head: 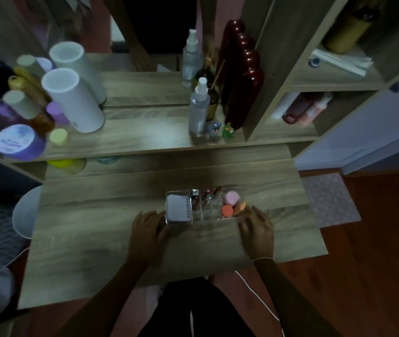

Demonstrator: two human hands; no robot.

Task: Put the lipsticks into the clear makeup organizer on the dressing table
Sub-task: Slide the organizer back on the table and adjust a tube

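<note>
The clear makeup organizer (210, 216) stands on the wooden dressing table (96, 239), a little right of centre. Several lipsticks (209, 197) stand in its middle compartments. A white compact (178, 208) fills its left section, and pink and orange sponges (231, 204) its right one. My left hand (148, 231) rests against the organizer's left front corner, fingers curled on its wall. My right hand (256, 229) grips the right front corner the same way. No loose lipstick shows on the table.
A raised shelf behind carries white cylinders (73, 99), bottles and a purple jar (14, 141) at left, spray bottles (199, 108) and small figurines (227, 130) at right. A dark red object (244, 76) leans by open cubbies. A white stool (27, 212) stands at left.
</note>
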